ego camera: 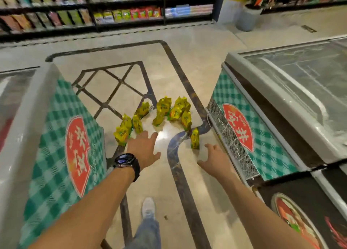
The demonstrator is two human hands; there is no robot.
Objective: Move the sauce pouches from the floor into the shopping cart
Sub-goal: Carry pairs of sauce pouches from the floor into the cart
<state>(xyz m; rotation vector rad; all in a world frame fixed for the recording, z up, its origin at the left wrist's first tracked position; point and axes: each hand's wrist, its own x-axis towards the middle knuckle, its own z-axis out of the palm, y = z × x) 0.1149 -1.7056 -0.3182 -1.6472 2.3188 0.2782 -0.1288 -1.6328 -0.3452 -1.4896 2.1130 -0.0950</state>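
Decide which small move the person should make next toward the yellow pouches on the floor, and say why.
Probably lower the right hand onto the lone pouch just ahead of it and grip it. That hand and the left hand are both open and empty, and the other pouches stand beyond on the floor.

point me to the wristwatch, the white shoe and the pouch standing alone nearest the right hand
wristwatch [124,159], head view, on its dark face
white shoe [148,207], head view, on the toe
lone pouch [194,138], head view, on its yellow front
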